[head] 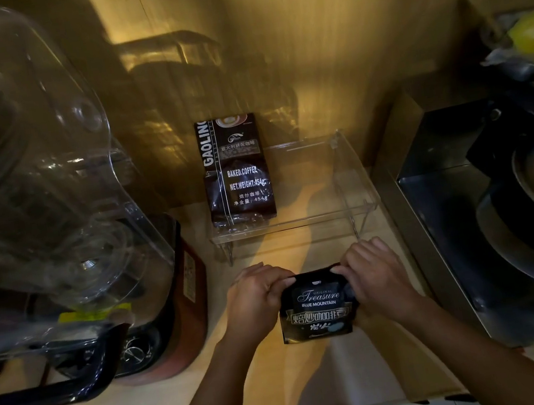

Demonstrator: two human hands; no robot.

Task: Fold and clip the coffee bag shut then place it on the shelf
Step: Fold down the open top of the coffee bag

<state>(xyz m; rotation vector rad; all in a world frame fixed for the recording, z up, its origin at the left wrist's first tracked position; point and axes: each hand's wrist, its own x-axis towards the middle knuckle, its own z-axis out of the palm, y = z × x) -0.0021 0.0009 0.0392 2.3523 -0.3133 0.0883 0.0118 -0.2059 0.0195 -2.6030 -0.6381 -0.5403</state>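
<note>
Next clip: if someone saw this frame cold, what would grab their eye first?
Probably the two bare hands low in the middle, left hand and right hand, pinching the top edge of a small black Blue Mountain coffee bag on the pale wooden counter. Just behind stands a clear acrylic shelf with a tall dark Gaoling coffee bag at its left end. A large clear-domed blender fills the left side.

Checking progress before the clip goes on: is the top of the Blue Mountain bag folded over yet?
Folded over, it seems: both hands pinch the coffee bag top, which ends in a rounded edge. No clip visible.
</note>
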